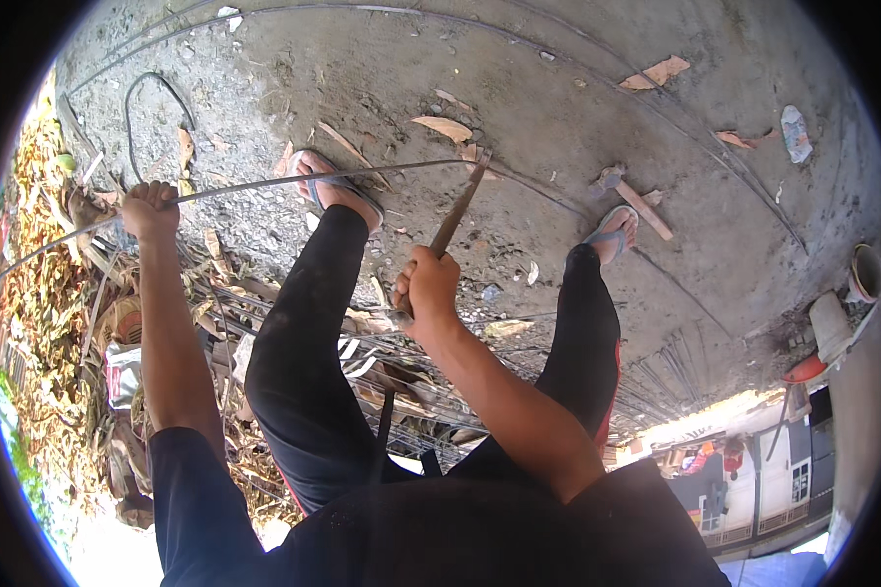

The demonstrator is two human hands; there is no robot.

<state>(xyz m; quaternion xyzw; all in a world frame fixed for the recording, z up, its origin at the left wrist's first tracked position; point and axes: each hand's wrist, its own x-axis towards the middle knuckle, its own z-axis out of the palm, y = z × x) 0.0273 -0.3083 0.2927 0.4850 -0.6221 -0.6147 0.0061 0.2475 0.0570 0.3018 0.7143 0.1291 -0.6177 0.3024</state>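
Observation:
A long thin metal rod [323,177] runs across the view from the left rim to the middle. My left hand [151,208] is closed in a fist around it, left of my feet. My right hand [431,282] grips a rusty brown metal bar tool [460,209] near its lower end, in front of my body. The tool points up and away from me, and its far tip meets the rod's right end. Whether the tip is hooked around the rod or only touches it I cannot tell.
A hammer [638,203] with a wooden handle lies by my right foot. More long rods [519,41] curve over the far ground. Dry leaves and sticks [64,323] heap up at the left. A crumpled plastic bottle [796,134] and pots [832,328] are at the right.

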